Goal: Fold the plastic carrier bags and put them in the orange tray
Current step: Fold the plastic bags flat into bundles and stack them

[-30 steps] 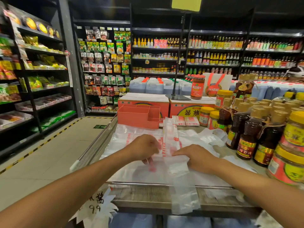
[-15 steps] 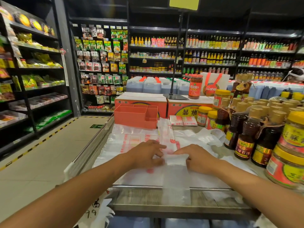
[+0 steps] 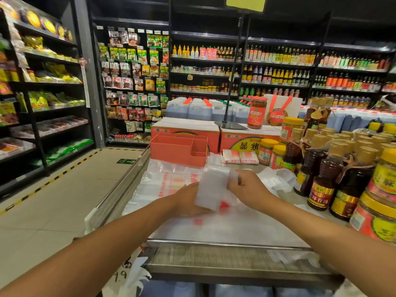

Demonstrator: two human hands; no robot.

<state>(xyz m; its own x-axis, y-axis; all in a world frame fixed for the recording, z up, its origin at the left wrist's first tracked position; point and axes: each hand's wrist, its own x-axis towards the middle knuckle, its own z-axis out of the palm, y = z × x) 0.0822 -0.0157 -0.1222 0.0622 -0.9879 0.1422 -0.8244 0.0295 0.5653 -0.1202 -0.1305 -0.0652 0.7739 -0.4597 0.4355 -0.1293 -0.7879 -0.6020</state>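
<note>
Bag [image 3: 211,189] mid-fold, centre frame.
My left hand [image 3: 188,200] and right hand [image 3: 248,187] grip it; orange tray [image 3: 171,151] above looks unfilled, flat bags [image 3: 162,181] wait.

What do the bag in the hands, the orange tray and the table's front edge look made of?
The bag: thin plastic film, translucent white, crinkled, with red print showing through. The tray: rigid moulded plastic by the look, matte orange, with thin even walls and dividers. The front edge: likely metal, dull grey and streaked, though laminate is possible.
</note>
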